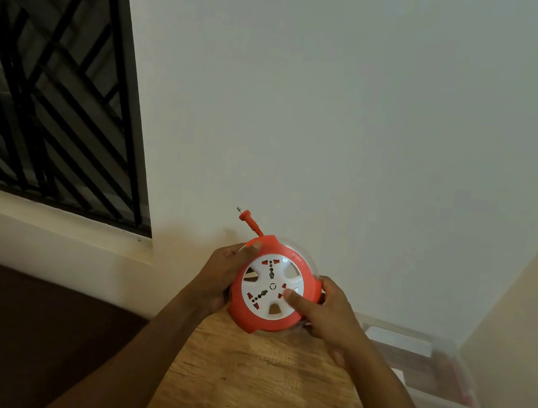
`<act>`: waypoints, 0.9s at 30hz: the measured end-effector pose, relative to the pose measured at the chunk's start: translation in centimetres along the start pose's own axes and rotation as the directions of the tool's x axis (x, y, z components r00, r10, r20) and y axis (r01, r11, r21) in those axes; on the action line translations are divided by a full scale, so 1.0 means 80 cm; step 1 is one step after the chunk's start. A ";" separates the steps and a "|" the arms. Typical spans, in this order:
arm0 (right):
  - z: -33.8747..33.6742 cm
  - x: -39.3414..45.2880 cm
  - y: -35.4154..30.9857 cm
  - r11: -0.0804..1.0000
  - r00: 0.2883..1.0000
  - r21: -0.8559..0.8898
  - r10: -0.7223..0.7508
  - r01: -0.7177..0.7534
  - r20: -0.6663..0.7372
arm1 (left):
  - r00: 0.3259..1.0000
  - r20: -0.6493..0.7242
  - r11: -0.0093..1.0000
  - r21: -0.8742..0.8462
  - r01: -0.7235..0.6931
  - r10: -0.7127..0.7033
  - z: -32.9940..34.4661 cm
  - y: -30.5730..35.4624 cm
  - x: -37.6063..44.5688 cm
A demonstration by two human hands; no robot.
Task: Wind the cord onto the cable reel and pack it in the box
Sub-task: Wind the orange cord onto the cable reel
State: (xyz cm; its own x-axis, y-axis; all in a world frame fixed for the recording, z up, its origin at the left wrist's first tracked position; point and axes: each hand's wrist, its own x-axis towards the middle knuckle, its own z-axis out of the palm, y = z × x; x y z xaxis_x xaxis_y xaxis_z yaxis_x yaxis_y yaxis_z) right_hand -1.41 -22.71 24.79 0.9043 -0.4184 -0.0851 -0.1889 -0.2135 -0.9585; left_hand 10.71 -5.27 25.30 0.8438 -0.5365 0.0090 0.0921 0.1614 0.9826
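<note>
Both hands curled round cable reel (pixel 271 287): left hand (pixel 219 274) gripping rim, right hand (pixel 328 310) thumbing hub. Plug (pixel 247 217) sticking out above; could snag entering box (pixel 417 366).

Plastic reel above a wooden tabletop

The cable reel (pixel 271 289) looked like smooth moulded plastic, its orange rim finely ribbed near the top and its white hub faintly glossy. The plug (pixel 247 217) and its ridged strain relief were orange plastic too, tipped with what seemed bare metal. The table (pixel 235 382) showed a wood-grain surface with a dull sheen. The storage box (pixel 442 384) was clear, slightly frosted plastic. The wall (pixel 377 115) was matt painted plaster, and the window grille (pixel 52 87) dark painted metal.
</note>
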 end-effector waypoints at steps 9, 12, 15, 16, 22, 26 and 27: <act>0.022 0.024 0.042 0.962 0.978 0.173 0.204 -0.209 0.049 | 0.977 -0.200 0.961 0.246 0.123 -0.074 -0.013 -0.057 0.010; 0.034 0.033 0.056 0.965 0.971 0.114 0.232 -0.236 0.055 | 0.970 -0.234 0.955 0.268 0.126 -0.062 -0.022 -0.073 0.006; 0.049 0.043 0.072 0.930 0.951 0.206 0.282 -0.303 0.124 | 0.971 -0.224 0.951 0.273 0.145 -0.084 -0.041 -0.087 0.005; 0.055 0.048 0.081 0.912 0.939 0.234 0.310 -0.337 0.146 | 0.970 -0.225 0.949 0.278 0.151 -0.088 -0.047 -0.092 0.004; 0.095 0.085 0.123 0.863 0.888 0.219 0.421 -0.455 0.183 | 0.934 -0.292 0.897 0.323 0.301 -0.208 -0.094 -0.133 0.013; 0.130 0.101 0.141 0.880 0.880 0.075 0.460 -0.470 0.118 | 0.904 -0.316 0.855 0.339 0.392 -0.289 -0.128 -0.169 0.027; 0.137 0.103 0.148 0.881 0.880 0.045 0.467 -0.472 0.093 | 0.897 -0.330 0.844 0.352 0.405 -0.293 -0.133 -0.178 0.031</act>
State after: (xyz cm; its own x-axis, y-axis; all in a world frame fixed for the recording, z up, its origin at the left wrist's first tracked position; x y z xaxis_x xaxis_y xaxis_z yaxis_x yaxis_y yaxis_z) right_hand 8.01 -18.99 9.72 0.7430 -0.3850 -0.5474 -0.5760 0.0487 -0.8160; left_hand 17.12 -0.07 9.32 0.9046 -0.2554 -0.3414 0.2336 -0.3731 0.8979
